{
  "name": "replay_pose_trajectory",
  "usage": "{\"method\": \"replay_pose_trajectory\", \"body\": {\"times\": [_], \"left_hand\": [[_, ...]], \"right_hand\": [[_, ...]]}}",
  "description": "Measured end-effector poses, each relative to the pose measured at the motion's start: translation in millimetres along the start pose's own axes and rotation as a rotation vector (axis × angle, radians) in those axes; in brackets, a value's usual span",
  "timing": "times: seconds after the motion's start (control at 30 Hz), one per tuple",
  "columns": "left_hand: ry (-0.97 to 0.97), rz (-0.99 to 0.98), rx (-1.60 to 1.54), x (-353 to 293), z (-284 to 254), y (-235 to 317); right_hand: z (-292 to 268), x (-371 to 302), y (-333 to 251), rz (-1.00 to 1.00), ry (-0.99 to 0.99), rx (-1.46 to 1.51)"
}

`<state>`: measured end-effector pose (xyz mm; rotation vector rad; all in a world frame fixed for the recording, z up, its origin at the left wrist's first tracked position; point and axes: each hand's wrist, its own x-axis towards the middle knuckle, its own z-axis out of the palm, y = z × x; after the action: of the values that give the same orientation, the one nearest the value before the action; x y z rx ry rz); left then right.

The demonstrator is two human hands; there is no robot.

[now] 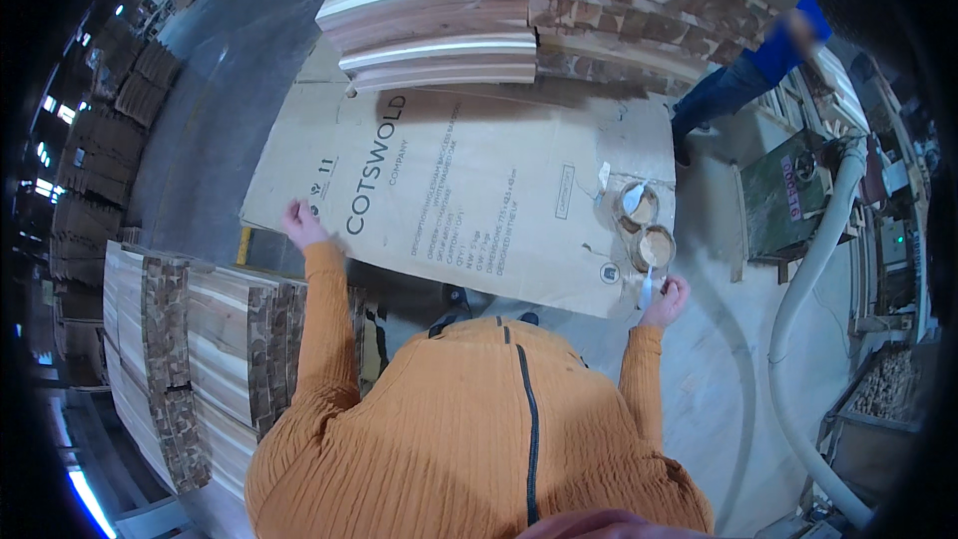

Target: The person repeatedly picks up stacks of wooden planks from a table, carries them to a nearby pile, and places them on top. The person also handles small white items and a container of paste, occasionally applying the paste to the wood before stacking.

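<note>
A big sheet of brown cardboard [559, 140] with dark print lies in front of me. My left hand [304, 225] is over its near left part, fingers loosely bent and apart, with nothing visible in them. Beyond the near right corner, my right hand [667, 302] has its fingers partly curled and apart. It is close beside the pale handle of a spatula [647, 284], which leans out of a round tub of brown paste [656, 245]. Just behind stands a second tub of brown paste [642, 210], with a whitish scraper [632, 196] in it.
Stacked wooden boards [439, 30] cover the cardboard's far side. Another board stack [220, 329] stands at my left. A person in blue [768, 70] is at the far right. Along the right floor runs a pale hose [788, 339], near a green machine [783, 195].
</note>
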<state>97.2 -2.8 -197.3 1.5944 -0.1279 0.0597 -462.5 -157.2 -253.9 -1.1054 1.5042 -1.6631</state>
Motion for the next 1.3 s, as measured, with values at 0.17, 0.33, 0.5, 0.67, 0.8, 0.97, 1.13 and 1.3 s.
{"method": "replay_pose_trajectory", "body": {"times": [0.17,0.33,0.5,0.67,0.8,0.97,1.13,1.3], "left_hand": [[-0.071,0.312,0.014,24.5,110.5,18.0],[-0.005,0.242,-0.204,57.2,189.2,50.3],[0.071,0.460,0.004,83.7,237.8,70.6],[0.049,0.336,-0.198,99.5,281.5,69.6],[-0.044,0.284,-0.407,162.9,288.8,46.7],[-0.296,0.188,-0.295,249.8,299.7,36.6],[-0.615,-0.234,-0.488,308.5,285.1,73.5],[-0.769,0.215,-0.116,300.8,293.5,115.6]], "right_hand": [[13.8,8.6,-30.8,-0.228,0.061,-0.041],[107.1,3.5,-66.7,-0.149,-0.252,0.020],[259.5,-15.4,-79.5,-0.054,-0.686,0.049],[370.4,-9.4,-99.7,-0.141,-0.607,-0.096],[414.2,-59.4,-114.0,-0.068,-0.888,0.038],[425.3,-49.1,-135.9,-0.174,-0.584,0.117],[478.2,-9.1,-182.8,-0.454,-0.485,-0.031],[516.1,20.2,-191.8,-0.210,-0.565,0.036]]}}
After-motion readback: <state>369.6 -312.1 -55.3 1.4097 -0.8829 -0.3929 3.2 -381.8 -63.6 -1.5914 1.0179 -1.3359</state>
